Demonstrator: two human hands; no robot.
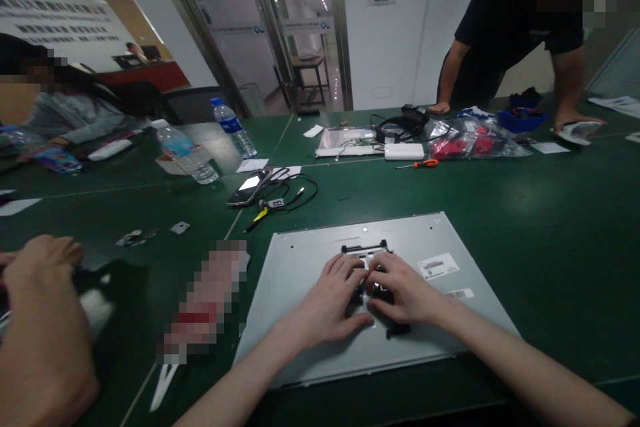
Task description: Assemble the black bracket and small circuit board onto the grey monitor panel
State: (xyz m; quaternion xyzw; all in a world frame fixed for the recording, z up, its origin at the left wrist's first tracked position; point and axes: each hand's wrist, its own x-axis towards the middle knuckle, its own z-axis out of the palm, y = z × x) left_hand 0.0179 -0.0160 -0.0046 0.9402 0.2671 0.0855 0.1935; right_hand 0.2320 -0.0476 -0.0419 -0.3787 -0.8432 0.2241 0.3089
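Note:
A large pale metal panel (pixel 305 287) with printed labels lies flat on the green table. Near its middle is a black bracket-like part (pixel 399 331), partly covered by both hands. My left hand (pixel 334 300) rests over the left side of this part, fingers bent and thumb pointing right. Facing it, my right hand (pixel 400 288) curls over the right side, fingertips on the dark pieces. The fingers of the two hands nearly meet. What the fingertips grip is hidden beneath them.
Left of the panel lies a blurred reddish object with a white handle (pixel 164 387). Another person's arm (pixel 47 340) is at the far left. Beyond are a phone (pixel 249 188) with cables, bottles (pixel 186 152), an orange screwdriver (pixel 425 164) and a person leaning on the table.

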